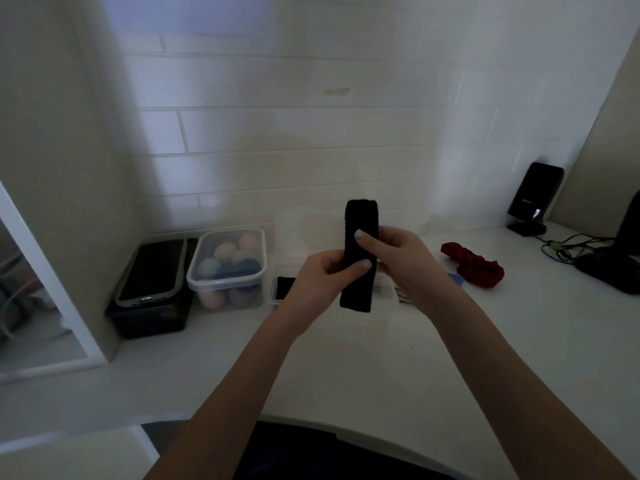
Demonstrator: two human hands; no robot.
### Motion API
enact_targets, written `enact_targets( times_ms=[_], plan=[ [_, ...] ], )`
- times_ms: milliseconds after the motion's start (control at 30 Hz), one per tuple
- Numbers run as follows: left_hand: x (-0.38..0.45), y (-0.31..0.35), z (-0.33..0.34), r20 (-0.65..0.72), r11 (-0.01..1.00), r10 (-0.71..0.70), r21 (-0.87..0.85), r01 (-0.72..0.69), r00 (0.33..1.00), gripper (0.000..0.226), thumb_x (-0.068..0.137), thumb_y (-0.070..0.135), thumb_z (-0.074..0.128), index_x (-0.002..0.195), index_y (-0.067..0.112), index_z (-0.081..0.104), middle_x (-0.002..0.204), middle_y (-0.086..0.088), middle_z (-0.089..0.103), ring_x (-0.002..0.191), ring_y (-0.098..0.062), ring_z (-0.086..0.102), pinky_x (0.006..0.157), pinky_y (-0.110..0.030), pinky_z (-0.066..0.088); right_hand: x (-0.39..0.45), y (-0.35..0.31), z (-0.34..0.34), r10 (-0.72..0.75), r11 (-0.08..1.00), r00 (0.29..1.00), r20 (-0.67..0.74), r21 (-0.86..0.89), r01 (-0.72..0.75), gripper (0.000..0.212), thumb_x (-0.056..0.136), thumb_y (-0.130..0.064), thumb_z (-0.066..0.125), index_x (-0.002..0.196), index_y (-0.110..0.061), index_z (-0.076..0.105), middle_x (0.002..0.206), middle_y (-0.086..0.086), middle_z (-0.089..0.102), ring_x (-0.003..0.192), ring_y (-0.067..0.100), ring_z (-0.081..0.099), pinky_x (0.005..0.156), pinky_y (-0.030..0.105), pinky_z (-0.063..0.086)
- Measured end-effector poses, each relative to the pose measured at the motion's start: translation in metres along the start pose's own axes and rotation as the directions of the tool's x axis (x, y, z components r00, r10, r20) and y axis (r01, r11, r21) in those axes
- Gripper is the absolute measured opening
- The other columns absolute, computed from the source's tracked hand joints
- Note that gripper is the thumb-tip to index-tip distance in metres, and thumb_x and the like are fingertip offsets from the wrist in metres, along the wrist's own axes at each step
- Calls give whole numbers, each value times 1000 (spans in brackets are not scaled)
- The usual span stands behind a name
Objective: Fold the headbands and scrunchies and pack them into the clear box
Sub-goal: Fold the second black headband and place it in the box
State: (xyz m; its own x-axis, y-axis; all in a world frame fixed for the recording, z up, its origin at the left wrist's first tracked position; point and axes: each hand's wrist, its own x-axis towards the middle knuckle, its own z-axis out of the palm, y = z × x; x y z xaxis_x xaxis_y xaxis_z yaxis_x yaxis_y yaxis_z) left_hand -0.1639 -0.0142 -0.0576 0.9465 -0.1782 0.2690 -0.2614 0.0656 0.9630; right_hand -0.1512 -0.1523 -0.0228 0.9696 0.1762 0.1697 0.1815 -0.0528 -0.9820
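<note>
A flat black headband point(360, 220) is held upright above the white counter, folded into a long strip. My left hand point(322, 278) grips its lower half from the left, thumb across the front. My right hand point(394, 258) pinches its middle from the right. A red scrunchie point(474, 266) lies on the counter to the right. Behind my left hand a small clear box point(276, 292) shows with something black point(285, 285) inside; most of it is hidden by my hands.
A lidded clear tub of coloured balls point(228, 265) stands at the back left, next to a phone on a black box point(152, 271). A black stand device point(533, 199) and cables point(568, 247) sit at the far right. A tiled wall is behind.
</note>
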Motion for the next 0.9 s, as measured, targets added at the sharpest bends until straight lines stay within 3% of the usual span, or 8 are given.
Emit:
enact_targets(
  times_ms=[133,300,433,533,600,733,800,900],
  plan=[
    [0,-1,-2,13,997,-57,-49,57,998,23,95,25,47,90,16,67,80,-4,75,83,-26,71,80,-38,57,2,-3,5,-35,999,999,16,6,35,7,86,-23,65,90,-17,68,81,-1,70,67,7,62,61,23,44],
    [-3,4,-4,-56,999,3,35,-1,998,15,96,17,46,92,10,58,62,-5,68,53,-17,67,50,-25,55,0,-2,6,-115,993,993,-32,5,115,14,84,-10,66,98,-11,65,80,-1,71,64,-2,66,57,10,47],
    [-6,7,-7,-64,951,121,295,-97,991,14,94,20,50,96,9,58,56,-1,57,38,-10,56,35,-20,45,0,-4,10,-156,987,982,-103,19,158,11,84,-10,66,95,-8,64,67,-4,68,50,-3,60,50,10,43],
    [-7,12,-9,-79,923,143,370,-104,987,19,94,21,51,91,4,60,53,-2,54,31,-8,52,31,-17,40,3,-3,12,-152,988,983,-102,1,153,8,84,-14,67,91,-14,62,59,-8,67,47,0,54,49,15,43],
    [-6,14,-10,-97,946,108,317,-72,989,26,95,23,49,91,0,61,54,-4,55,34,-13,56,33,-19,44,4,-2,13,-175,984,981,-87,-9,175,13,85,-13,66,95,-18,60,64,-7,68,50,1,56,51,16,44],
    [-6,16,-8,-77,996,-83,-42,80,994,29,96,25,46,82,4,60,55,-10,66,46,-23,66,47,-30,57,1,-4,11,-318,946,948,-16,-63,317,30,84,0,62,105,-21,67,89,-1,67,68,0,60,66,14,49],
    [-5,16,-8,-74,989,-122,-93,115,990,29,97,22,43,81,5,61,53,-8,68,47,-23,67,48,-28,57,0,-1,8,-368,922,928,59,-105,373,38,82,4,62,104,-26,69,103,0,64,91,10,61,85,23,52],
    [-3,17,-8,-91,987,-142,-94,134,986,29,97,12,39,80,6,62,53,-7,69,47,-23,67,45,-27,55,-1,3,4,-353,919,921,164,-126,374,45,81,9,60,105,-27,68,106,-4,60,102,7,57,85,18,50]
  ],
)
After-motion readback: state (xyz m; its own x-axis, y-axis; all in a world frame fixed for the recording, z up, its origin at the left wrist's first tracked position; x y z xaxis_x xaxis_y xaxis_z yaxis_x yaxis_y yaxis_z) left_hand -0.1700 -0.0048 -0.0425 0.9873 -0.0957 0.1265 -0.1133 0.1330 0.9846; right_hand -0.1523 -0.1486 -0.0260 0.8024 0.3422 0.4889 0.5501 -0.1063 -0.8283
